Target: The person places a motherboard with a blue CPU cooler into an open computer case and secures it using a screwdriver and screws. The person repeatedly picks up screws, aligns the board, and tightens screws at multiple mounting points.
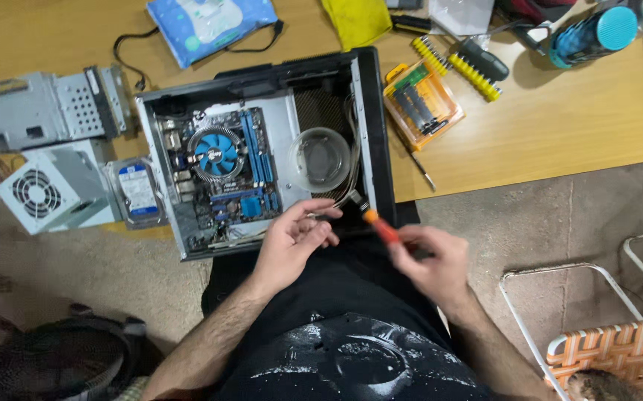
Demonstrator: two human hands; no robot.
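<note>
An opened computer case (pixel 372 119) lies flat on the wooden desk, its motherboard (pixel 225 167) and blue cooling fan (pixel 216 152) exposed. A clear round bowl (pixel 319 157) sits inside it. My left hand (pixel 295 238) rests at the case's near edge, fingers curled on thin cables there. My right hand (pixel 429 260) holds an orange-handled screwdriver (pixel 379 226), its tip pointing at the case's near right corner.
Left of the case lie a metal drive cage (pixel 47 108), a power supply (pixel 50 193) and a hard drive (pixel 137 191). An orange bit set (pixel 421 104), loose screwdrivers (pixel 473 67), a wipes pack (pixel 210 22), a yellow cloth (pixel 357 18) and a teal bottle (pixel 592 33) sit behind. A woven chair (pixel 603 349) stands right.
</note>
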